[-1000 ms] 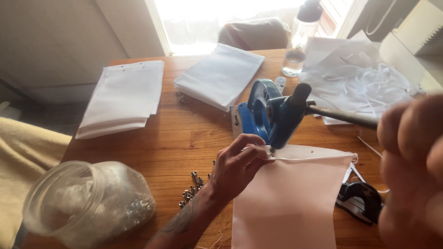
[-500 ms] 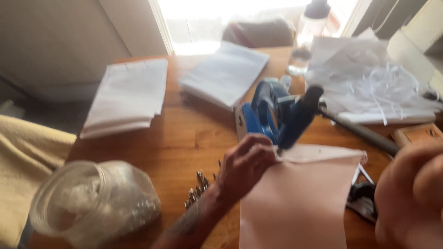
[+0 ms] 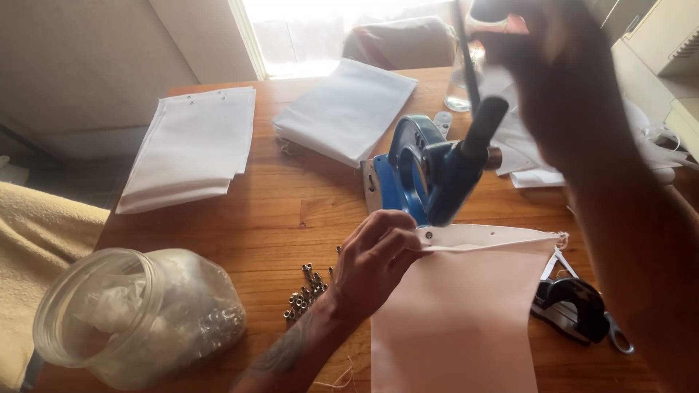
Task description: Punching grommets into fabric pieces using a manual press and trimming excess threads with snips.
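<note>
My left hand [image 3: 375,258] pinches the top left corner of a pale pink fabric bag [image 3: 459,313] that lies flat on the wooden table [image 3: 291,204]. That corner, with a small metal eyelet in it, sits under the head of a blue hand press [image 3: 419,164]. The press's black lever [image 3: 482,127] stands nearly upright. My right hand [image 3: 561,80] is raised high and blurred, its fingers closed around the top of the lever.
Loose metal eyelets [image 3: 306,295] lie left of my wrist. A clear plastic jar [image 3: 138,316] lies on its side at the near left. Two stacks of white bags [image 3: 193,145] [image 3: 349,109] lie behind. Black pliers [image 3: 571,306] rest right of the bag.
My right hand has gone from low at the right up to the top of the view, swinging the lever from lying rightward to nearly upright. My left hand keeps hold of the bag's corner.
</note>
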